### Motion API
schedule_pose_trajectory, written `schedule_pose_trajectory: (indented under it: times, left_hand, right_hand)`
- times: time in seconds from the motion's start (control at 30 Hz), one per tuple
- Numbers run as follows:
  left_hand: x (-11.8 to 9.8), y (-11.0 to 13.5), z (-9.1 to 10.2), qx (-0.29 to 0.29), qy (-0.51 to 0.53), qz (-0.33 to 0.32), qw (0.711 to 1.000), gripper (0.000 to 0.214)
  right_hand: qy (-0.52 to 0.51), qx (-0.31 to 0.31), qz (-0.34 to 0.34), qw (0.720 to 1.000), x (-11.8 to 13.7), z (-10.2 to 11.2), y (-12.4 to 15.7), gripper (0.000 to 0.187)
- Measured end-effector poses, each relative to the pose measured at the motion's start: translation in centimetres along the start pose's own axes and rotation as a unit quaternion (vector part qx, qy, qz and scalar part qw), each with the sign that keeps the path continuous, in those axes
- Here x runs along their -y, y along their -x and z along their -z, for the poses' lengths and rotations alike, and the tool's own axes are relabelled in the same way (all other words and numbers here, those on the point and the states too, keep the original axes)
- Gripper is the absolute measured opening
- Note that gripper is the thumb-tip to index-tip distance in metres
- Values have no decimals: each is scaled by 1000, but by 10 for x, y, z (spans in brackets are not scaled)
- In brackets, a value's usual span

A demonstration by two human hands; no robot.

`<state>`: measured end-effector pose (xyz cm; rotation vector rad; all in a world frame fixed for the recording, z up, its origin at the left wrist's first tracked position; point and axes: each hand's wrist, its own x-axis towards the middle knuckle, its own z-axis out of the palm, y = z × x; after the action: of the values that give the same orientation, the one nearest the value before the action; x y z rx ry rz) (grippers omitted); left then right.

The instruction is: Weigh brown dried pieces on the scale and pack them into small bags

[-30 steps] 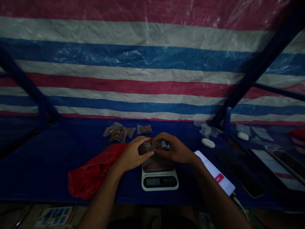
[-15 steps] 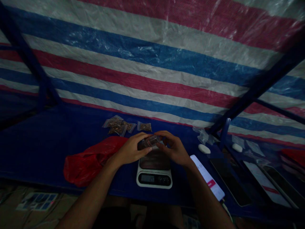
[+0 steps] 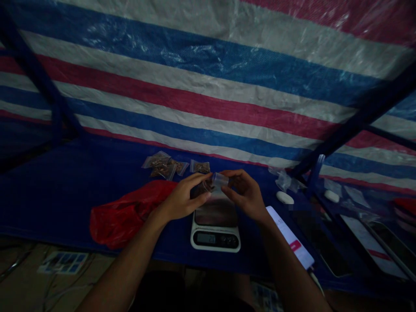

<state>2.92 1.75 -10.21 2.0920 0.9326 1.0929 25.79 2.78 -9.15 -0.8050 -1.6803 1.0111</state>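
Head view: both hands grip a small clear plastic container (image 3: 218,179)

Left hand (image 3: 183,197) and right hand (image 3: 244,195) are half closed, pinching it from either side at centre frame, just above a digital kitchen scale (image 3: 215,229). A red plastic bag (image 3: 128,214) lies left on the bench (image 3: 48,203); small zip bags (image 3: 161,167) sit left of centre, further back.

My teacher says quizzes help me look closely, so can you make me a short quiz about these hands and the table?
1. True or false: the red plastic bag lies to the left of the digital kitchen scale.
2. What do the left hand and right hand hold together above the scale? A) a spoon B) a small clear plastic item C) a pair of scissors
3. Which hand is nearer the phone with the white screen?

Key: 1 true; 2 B; 3 the right hand.
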Motion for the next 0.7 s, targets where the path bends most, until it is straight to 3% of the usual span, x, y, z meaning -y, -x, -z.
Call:
schedule_pose_trajectory:
  times: [0.2, 0.33, 0.43, 0.57, 0.7]
  left_hand:
    - [-2, 1, 0, 4, 47, -4, 999, 55]
    - [0, 4, -2, -32, 128, 31, 991, 56]
    - [0, 3, -3, -97, 288, 95, 948, 60]
    - [-1, -4, 0, -203, 421, 155, 870, 69]
    - [-1, -8, 1, -233, 431, 165, 856, 74]
  right_hand:
    - [0, 19, 0, 1000, 1, -1, 1, 35]
    - [-16, 5, 8, 1000, 0, 1, 1, 50]
    - [5, 48, 4, 999, -3, 4, 1, 55]
    - [148, 116, -20, 982, -5, 7, 3, 37]
    - [246, 139, -44, 958, -4, 10, 5, 32]
